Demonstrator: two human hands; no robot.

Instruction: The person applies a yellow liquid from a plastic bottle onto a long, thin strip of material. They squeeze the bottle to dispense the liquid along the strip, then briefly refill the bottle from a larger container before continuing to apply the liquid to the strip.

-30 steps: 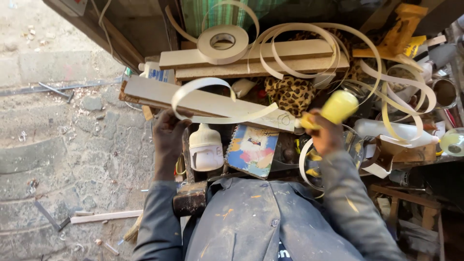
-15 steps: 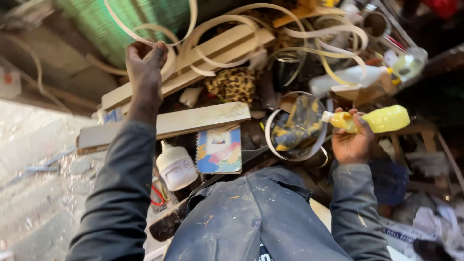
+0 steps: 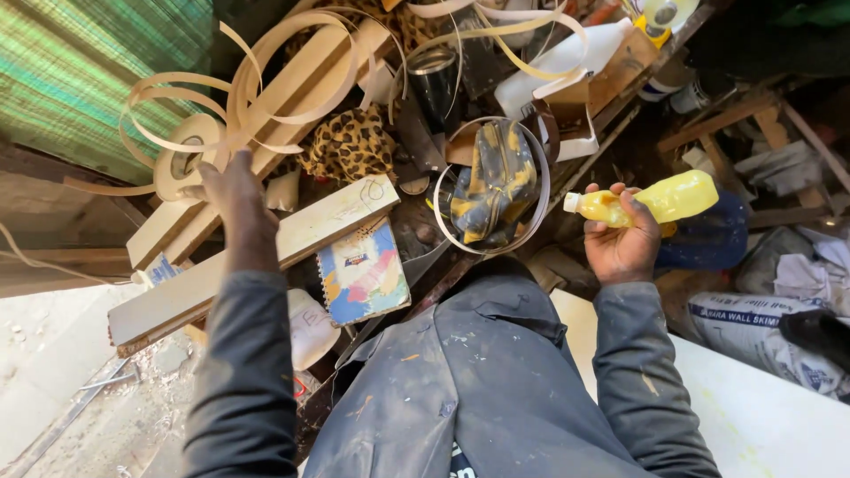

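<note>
Since half a second ago, the left hand has come off the pile's top and now reaches with loosely spread fingers, holding nothing, just beside the cream roll of edge-banding tape. Right hand stays wrapped around the yellow plastic squeeze bottle, lying sideways, nozzle pointing left, right of the yellow-stained bag ringed by a banding loop.

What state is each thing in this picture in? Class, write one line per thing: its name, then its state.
yellow bottle: held sideways in the right hand, cap on.
left hand: open, reaching toward the tape roll.
tape roll: partly unwound, strips curling loose.
notebook: closed, lying flat.
dark can: upright.
wooden board: lying flat.
</note>
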